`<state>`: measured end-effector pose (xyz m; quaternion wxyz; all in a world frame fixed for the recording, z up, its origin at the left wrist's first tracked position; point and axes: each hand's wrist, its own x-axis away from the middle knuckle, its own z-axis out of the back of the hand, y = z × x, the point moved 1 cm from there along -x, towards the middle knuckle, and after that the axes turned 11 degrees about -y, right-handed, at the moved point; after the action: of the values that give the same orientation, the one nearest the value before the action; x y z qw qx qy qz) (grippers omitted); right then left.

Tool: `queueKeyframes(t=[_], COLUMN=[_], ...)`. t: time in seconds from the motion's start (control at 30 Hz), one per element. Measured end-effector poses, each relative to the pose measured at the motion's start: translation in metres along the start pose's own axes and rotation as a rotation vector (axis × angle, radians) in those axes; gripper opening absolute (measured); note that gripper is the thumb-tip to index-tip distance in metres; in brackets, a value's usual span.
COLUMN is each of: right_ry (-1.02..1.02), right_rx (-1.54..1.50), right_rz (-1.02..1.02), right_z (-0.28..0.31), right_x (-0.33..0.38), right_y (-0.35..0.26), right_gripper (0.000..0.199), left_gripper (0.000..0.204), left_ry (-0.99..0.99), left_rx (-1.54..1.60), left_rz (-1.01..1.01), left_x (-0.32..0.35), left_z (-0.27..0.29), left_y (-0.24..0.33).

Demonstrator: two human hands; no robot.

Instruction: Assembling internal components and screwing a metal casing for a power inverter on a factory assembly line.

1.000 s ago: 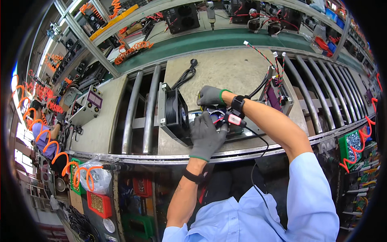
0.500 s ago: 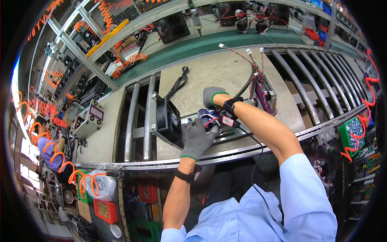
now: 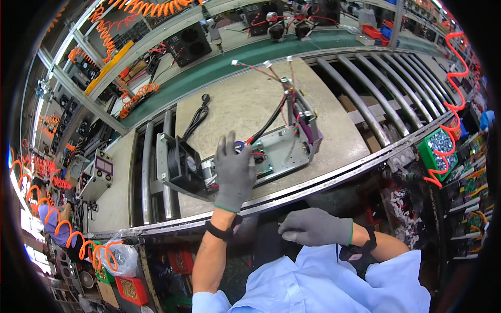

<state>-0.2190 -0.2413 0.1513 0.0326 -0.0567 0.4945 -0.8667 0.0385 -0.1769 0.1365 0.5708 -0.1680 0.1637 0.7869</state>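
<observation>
The left hand (image 3: 235,175) lies open on the metal box (image 3: 250,156) in the middle. The right hand (image 3: 315,228) sits lower, loosely curled, holding nothing.

Workbench layout, seen from above.

On board (image 3: 313,104), chassis (image 3: 284,151) at centre, with fan (image 3: 182,167) at its left end and wires (image 3: 276,94) rising from its right part toward the back. Left hand (image 3: 234,175) on chassis, just right of fan. Coiled cable (image 3: 197,117) on board behind fan. Rollers (image 3: 381,83) right of board, rails (image 3: 154,172) left. Right hand (image 3: 315,228) below bench edge, near body. Meter (image 3: 102,169) far left. Bin (image 3: 441,148) far right. Belt (image 3: 250,57) behind board.
</observation>
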Motion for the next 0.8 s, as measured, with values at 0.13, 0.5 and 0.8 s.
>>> queueKeyframes(t=[0.13, 0.5, 0.8], right_ry=[0.139, 1.115, 2.402], right_rx=[-0.026, 0.025, 0.794], right_rz=[-0.125, -0.746, -1.175], right_z=[0.001, 0.025, -0.042], right_x=[0.033, 0.250, 0.561], right_y=[0.022, 0.111, 0.089], right_gripper=[0.023, 0.025, 0.048], left_gripper=[0.025, 0.064, 0.044], left_ry=[-0.175, -0.600, -0.654], left_rx=[-0.031, -0.239, 0.156], left_rz=[-0.163, 0.308, 0.097], left_x=[-0.047, -0.088, -0.098], left_z=[-0.024, -0.070, -0.092], left_y=[-0.007, -0.043, -0.077])
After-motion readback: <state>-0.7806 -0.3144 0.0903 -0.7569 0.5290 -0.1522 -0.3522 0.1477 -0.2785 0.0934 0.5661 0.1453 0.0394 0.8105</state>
